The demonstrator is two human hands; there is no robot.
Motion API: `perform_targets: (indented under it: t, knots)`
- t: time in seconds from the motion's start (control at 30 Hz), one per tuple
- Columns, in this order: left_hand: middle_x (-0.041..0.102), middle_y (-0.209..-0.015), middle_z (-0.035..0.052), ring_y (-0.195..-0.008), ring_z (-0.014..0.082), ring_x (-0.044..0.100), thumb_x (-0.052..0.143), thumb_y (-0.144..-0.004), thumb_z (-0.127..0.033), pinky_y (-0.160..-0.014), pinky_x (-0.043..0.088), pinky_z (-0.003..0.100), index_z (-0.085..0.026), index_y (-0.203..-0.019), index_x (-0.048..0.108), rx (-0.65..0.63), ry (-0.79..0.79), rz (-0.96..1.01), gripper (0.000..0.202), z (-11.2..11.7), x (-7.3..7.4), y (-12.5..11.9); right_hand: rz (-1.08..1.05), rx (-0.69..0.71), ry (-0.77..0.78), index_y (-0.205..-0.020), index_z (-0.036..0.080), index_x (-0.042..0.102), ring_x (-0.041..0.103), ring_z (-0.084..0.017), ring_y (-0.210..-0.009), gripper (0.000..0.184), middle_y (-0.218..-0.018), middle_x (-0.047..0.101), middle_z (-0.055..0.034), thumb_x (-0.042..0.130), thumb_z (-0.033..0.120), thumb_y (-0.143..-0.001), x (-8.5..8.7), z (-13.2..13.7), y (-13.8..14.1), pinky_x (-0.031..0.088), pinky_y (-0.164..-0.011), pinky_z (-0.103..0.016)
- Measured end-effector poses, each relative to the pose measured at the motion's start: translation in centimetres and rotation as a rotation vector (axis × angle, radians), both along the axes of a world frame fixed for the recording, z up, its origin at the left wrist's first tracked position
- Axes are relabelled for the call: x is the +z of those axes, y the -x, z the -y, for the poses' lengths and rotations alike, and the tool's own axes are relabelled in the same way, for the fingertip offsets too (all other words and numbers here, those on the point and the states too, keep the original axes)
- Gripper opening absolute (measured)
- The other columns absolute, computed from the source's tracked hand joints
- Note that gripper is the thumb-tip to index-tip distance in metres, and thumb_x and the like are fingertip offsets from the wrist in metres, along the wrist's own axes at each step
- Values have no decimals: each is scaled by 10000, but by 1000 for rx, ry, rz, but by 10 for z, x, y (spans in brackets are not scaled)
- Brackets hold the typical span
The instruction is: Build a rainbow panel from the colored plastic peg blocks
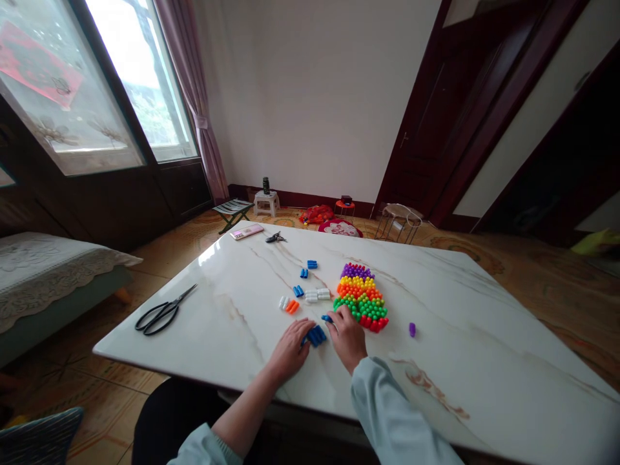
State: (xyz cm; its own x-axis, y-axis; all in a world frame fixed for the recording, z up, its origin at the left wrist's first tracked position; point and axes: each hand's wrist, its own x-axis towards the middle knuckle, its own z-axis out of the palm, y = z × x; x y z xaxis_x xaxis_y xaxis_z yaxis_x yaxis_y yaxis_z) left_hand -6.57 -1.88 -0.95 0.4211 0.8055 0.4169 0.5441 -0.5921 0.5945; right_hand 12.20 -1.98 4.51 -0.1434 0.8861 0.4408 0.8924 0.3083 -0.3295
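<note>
My left hand point(289, 349) rests on the near part of the table, its fingers curled against a row of dark blue tube-like plastic pieces point(317, 336). Just right of it, my right hand point(349, 339) pinches a small blue plastic piece point(327, 318) between thumb and fingers. Beyond my right hand lies a striped block of round-ended pieces point(361, 297) in purple, yellow, orange, green and red. Small blue clusters point(298, 291), white clusters point(317, 295) and an orange cluster point(292, 307) are scattered ahead of my left hand. A single purple piece point(412, 329) sits to the right.
Black-handled scissors point(165, 312) lie on the left of the white marbled table point(232, 361). At the far edge are a pink phone point(247, 231) and dark pliers point(276, 237). Stools point(266, 202) and a red bag point(316, 214) stand on the floor beyond.
</note>
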Motion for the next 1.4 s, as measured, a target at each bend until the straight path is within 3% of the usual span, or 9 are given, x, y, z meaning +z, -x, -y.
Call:
perform_targets:
  t: [0.1,0.23,0.4,0.7,0.97,1.1,1.2,1.3,1.4]
  knots:
    - [572,-1306,83,-1283,236,466,465,-778,-86,-1111,359,482,-214,-1293,519,-12,7,25,533,0,4,-1,-299,-41,-87,-1022,179,646,607,-171,-865,226,-959,623,-82,471,268,-911,-22,18,-29,489,-790,-276]
    - [586,-1285,85,-1274,239,474,470,-767,-76,-1102,374,473,-216,-1268,548,-26,21,42,526,0,8,-1,-426,-204,-27,-1002,160,627,637,-209,-843,233,-934,675,-103,499,278,-847,-46,25,-61,514,-777,-338]
    - [583,-1294,83,-1274,240,473,469,-763,-66,-1103,368,490,-219,-1268,547,-26,21,40,534,-1,7,-1,-405,-222,41,-1058,147,609,656,-210,-807,296,-962,689,-118,511,248,-798,-48,10,-66,519,-774,-355]
    - [592,-1281,84,-1273,244,477,477,-756,-61,-1096,380,482,-225,-1254,566,-30,35,61,532,-1,8,-1,-354,-230,22,-1033,151,614,653,-218,-854,279,-959,686,-121,502,224,-789,-57,1,-61,520,-780,-352]
    - [597,-1272,87,-1263,244,484,481,-762,-66,-1085,391,476,-221,-1250,571,-29,39,61,520,-1,8,-1,-360,-200,-40,-1010,158,605,640,-208,-816,239,-925,667,-107,506,222,-802,-54,-3,-50,524,-764,-353]
    - [598,-1269,86,-1261,237,484,476,-769,-62,-1089,385,473,-215,-1249,565,-31,28,61,511,0,9,-2,-337,-219,-160,-999,173,593,615,-186,-829,196,-1022,605,-117,489,258,-856,-44,15,-37,518,-726,-314]
    - [604,-1256,78,-1252,233,491,484,-775,-65,-1085,389,470,-215,-1220,576,-19,22,73,478,0,9,-3,-280,-89,-106,-1006,202,594,612,-159,-821,178,-1024,604,-80,469,218,-879,-34,30,-16,512,-729,-277]
    - [614,-1244,74,-1246,229,497,502,-779,-72,-1087,389,458,-218,-1183,592,-7,25,75,438,0,8,-4,-189,48,-26,-1152,227,572,599,-195,-996,341,-1122,602,-72,553,181,-815,-26,36,10,509,-840,-304]
    - [611,-1254,73,-1255,223,489,519,-787,-82,-1094,384,443,-221,-1190,585,-1,40,68,431,0,9,-3,-110,41,27,-1215,274,558,577,-235,-1046,464,-1141,597,-70,603,154,-769,-21,32,27,500,-878,-347]
